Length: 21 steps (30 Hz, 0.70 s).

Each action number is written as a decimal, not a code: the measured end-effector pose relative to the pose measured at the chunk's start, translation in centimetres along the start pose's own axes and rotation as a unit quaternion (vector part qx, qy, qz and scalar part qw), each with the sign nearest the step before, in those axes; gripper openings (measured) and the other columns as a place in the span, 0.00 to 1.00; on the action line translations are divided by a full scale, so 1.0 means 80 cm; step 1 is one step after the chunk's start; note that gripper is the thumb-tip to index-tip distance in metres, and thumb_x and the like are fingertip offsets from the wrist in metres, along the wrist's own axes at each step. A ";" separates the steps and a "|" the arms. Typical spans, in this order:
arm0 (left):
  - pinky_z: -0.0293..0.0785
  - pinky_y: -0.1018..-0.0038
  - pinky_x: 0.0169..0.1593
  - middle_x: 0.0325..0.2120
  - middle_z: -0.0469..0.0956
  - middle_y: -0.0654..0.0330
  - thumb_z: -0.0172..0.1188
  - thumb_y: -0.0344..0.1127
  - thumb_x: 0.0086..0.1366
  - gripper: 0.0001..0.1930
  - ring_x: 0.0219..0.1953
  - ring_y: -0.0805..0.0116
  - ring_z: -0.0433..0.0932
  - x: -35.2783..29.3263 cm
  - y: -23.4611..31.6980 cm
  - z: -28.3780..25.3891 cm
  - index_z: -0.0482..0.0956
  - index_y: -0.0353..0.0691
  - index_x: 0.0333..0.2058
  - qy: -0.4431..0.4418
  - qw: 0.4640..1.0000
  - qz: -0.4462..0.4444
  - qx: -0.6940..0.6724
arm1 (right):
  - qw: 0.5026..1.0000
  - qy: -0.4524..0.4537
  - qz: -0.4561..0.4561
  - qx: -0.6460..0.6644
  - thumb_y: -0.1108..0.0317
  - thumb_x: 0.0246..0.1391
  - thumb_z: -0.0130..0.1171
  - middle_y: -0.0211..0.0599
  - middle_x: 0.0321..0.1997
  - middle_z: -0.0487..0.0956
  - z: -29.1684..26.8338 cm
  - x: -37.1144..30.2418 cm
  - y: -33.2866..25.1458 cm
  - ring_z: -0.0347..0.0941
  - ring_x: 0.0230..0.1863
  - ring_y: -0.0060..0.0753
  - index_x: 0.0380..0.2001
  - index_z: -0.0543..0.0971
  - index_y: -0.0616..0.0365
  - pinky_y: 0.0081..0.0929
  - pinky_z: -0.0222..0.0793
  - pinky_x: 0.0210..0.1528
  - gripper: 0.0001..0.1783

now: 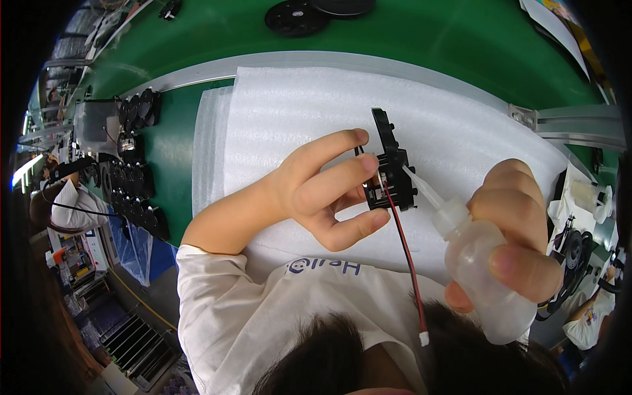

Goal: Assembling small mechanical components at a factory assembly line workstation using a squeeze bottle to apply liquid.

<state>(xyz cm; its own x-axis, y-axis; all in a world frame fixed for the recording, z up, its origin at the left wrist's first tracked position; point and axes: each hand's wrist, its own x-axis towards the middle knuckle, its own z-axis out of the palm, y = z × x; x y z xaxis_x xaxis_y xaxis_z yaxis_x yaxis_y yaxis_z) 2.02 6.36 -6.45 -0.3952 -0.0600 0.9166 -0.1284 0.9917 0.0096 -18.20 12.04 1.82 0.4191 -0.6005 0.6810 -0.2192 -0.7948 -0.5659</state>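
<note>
My left hand (329, 184) is closed on a black plastic part (395, 164), held on edge above the white foam sheet. A red and black wire pair (406, 253) hangs from this part and ends in a small white plug (424, 338). My right hand (517, 230) grips a translucent squeeze bottle (484, 276) with a narrow nozzle. The nozzle tip (407, 170) points up and left at the black part's right side, right beside it; whether it touches I cannot tell. My left fingers hide some of the part.
White foam sheet (283, 99) covers the bench before me. Rows of black round parts (135, 181) stand at the left on the green surface (174, 131). Black discs (296, 18) lie beyond a metal rail (368, 60). Other people sit at far left and far right.
</note>
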 end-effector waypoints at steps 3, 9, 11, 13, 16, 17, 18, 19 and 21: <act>0.76 0.71 0.29 0.37 0.63 0.49 0.59 0.18 0.40 0.31 0.33 0.53 0.68 0.001 0.000 0.003 0.62 0.55 0.43 0.004 1.000 0.000 -0.008 | 1.000 0.013 0.008 -0.015 0.56 0.44 0.56 0.43 0.29 0.67 0.002 -0.002 -0.005 0.57 0.21 0.31 0.42 0.58 0.48 0.29 0.49 0.21 0.24; 0.76 0.71 0.30 0.39 0.63 0.48 0.59 0.20 0.41 0.30 0.34 0.53 0.68 -0.003 0.000 -0.005 0.62 0.54 0.42 -0.010 1.000 -0.003 -0.018 | 0.998 0.043 -0.015 -0.033 0.57 0.43 0.55 0.41 0.27 0.67 0.016 -0.004 -0.001 0.57 0.21 0.31 0.39 0.59 0.48 0.29 0.48 0.20 0.22; 0.75 0.70 0.30 0.39 0.63 0.47 0.60 0.20 0.41 0.30 0.34 0.52 0.68 -0.001 0.000 -0.009 0.62 0.54 0.42 -0.021 0.999 -0.014 -0.039 | 0.998 0.052 -0.021 -0.038 0.56 0.43 0.55 0.40 0.26 0.67 0.016 -0.004 0.001 0.57 0.21 0.31 0.39 0.59 0.48 0.28 0.48 0.20 0.22; 0.75 0.69 0.31 0.40 0.62 0.46 0.60 0.20 0.41 0.29 0.35 0.52 0.67 0.001 -0.001 -0.014 0.62 0.53 0.42 -0.033 0.997 -0.026 -0.059 | 0.995 0.057 -0.058 -0.056 0.55 0.44 0.55 0.39 0.25 0.67 0.016 -0.004 0.003 0.57 0.20 0.30 0.39 0.59 0.48 0.27 0.47 0.19 0.21; 0.74 0.67 0.33 0.41 0.63 0.46 0.60 0.22 0.42 0.26 0.35 0.51 0.67 0.004 -0.001 -0.019 0.64 0.51 0.42 -0.029 0.993 -0.049 -0.100 | 0.993 0.069 -0.066 -0.069 0.55 0.45 0.54 0.39 0.25 0.67 0.020 -0.005 0.003 0.58 0.19 0.30 0.39 0.59 0.48 0.26 0.47 0.18 0.21; 0.73 0.66 0.34 0.41 0.63 0.45 0.60 0.23 0.43 0.25 0.36 0.51 0.67 0.007 0.003 -0.021 0.65 0.49 0.41 -0.025 0.983 -0.116 -0.138 | 0.993 0.069 -0.065 -0.069 0.55 0.45 0.54 0.39 0.25 0.67 0.017 -0.005 0.003 0.58 0.19 0.30 0.39 0.59 0.48 0.26 0.47 0.18 0.21; 0.73 0.65 0.35 0.40 0.63 0.45 0.60 0.24 0.43 0.24 0.36 0.51 0.67 0.011 0.008 -0.023 0.66 0.48 0.41 -0.021 0.967 -0.182 -0.175 | 0.994 0.050 -0.074 -0.065 0.55 0.45 0.54 0.39 0.25 0.67 0.013 -0.005 0.004 0.58 0.19 0.31 0.39 0.59 0.48 0.26 0.47 0.18 0.21; 0.72 0.64 0.36 0.40 0.64 0.45 0.60 0.25 0.44 0.23 0.37 0.51 0.67 0.012 0.013 -0.026 0.67 0.46 0.41 -0.016 0.946 -0.248 -0.209 | 0.994 0.030 -0.084 -0.060 0.55 0.45 0.54 0.39 0.25 0.67 0.012 -0.005 0.005 0.58 0.19 0.31 0.39 0.60 0.48 0.26 0.47 0.18 0.21; 0.71 0.62 0.37 0.40 0.64 0.44 0.61 0.26 0.44 0.21 0.38 0.51 0.67 0.012 0.019 -0.031 0.69 0.43 0.40 -0.006 0.886 -0.374 -0.275 | 0.994 0.038 -0.088 -0.061 0.55 0.45 0.55 0.38 0.25 0.67 0.017 -0.007 0.007 0.58 0.19 0.31 0.39 0.60 0.48 0.26 0.48 0.18 0.22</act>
<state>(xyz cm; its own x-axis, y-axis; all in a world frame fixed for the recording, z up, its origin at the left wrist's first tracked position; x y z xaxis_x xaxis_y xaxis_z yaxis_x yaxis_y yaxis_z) 3.68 8.10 -4.61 -0.3960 -0.7221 0.5672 0.1023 0.5792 0.8088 -17.38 12.02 0.50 0.3931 -0.4531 0.8001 -0.2559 -0.8897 -0.3781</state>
